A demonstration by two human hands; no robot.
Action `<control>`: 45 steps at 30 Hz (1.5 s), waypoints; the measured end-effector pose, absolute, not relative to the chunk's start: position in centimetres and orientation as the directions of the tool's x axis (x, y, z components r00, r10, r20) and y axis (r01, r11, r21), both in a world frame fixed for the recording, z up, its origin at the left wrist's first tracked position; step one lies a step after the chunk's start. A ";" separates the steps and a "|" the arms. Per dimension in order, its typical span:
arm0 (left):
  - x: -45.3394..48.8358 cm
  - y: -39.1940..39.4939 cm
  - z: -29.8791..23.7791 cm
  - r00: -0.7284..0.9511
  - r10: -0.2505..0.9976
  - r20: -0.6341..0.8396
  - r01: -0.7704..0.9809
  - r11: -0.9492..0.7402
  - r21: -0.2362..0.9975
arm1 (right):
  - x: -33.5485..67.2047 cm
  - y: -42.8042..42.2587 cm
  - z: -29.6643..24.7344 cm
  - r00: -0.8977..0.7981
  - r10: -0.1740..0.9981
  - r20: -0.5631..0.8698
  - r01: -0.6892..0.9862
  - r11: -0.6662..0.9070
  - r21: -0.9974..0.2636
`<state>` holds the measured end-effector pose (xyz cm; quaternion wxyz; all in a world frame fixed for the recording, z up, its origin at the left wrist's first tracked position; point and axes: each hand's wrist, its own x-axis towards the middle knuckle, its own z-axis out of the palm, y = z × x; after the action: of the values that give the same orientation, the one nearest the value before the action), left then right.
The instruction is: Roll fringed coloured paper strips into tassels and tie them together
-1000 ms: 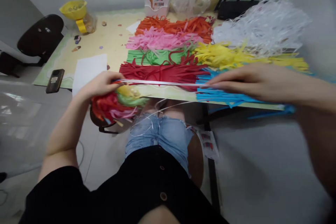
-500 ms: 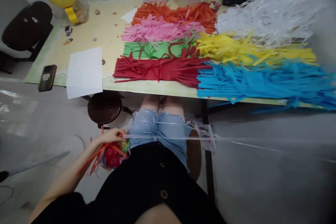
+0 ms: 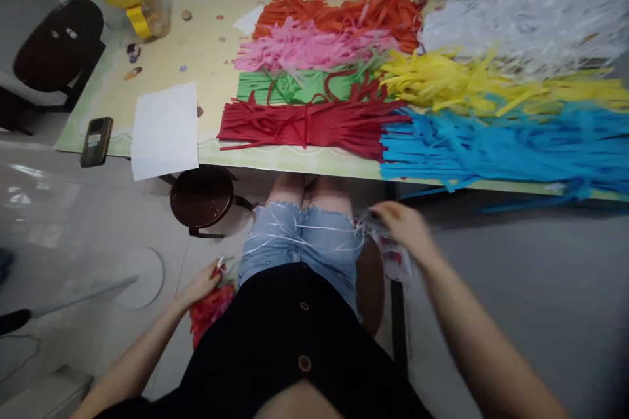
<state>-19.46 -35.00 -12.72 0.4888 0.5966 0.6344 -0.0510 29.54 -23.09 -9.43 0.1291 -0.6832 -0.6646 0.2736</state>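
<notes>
My left hand [image 3: 209,280] is beside my left thigh, fingers closed around something small and whitish, too blurred to name. Just under it hangs a bundle of red strips [image 3: 211,314], partly hidden by the hand and my black top. My right hand [image 3: 403,228] is by my right knee, its fingers pinching clear plastic string [image 3: 367,216]. Thin strands of that string lie across my denim shorts [image 3: 280,226]. On the table ahead, a dark red strip bundle [image 3: 314,124] is nearest to my lap, with a blue strip bundle [image 3: 491,147] to its right.
Green [image 3: 319,88], pink [image 3: 314,46], orange [image 3: 344,16] and yellow strip bundles [image 3: 452,82] lie further back. A pile of clear string [image 3: 525,19] is at the far right. White paper [image 3: 164,131] and a phone [image 3: 96,141] are at the table's left edge; a stool [image 3: 201,200] stands below.
My right hand has come into view by my right thigh. The string stretched from my left hand to the right now lies across my lap. Orange strips at my left hand no longer show.
</notes>
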 end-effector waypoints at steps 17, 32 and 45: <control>-19.7 -27.0 -5.8 0.121 0.893 -0.434 0.899 0.086 0.429 | 12.0 -23.6 -19.4 -0.300 0.727 -0.618 0.852 -0.087 -0.516; -17.5 -25.1 -4.7 0.179 0.911 -0.371 0.868 0.031 0.496 | 13.9 -19.4 -20.1 -0.320 0.773 -0.547 0.859 -0.007 -0.512; -16.8 -24.7 -4.4 0.171 0.896 -0.409 0.869 0.059 0.491 | 12.0 -20.5 -21.8 -0.248 0.819 -0.517 0.784 -0.144 -0.604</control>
<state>-16.82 -24.74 -4.39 0.3393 0.6858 0.6435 0.0201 12.04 -20.52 -21.78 0.0200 -0.6127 -0.6539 0.4435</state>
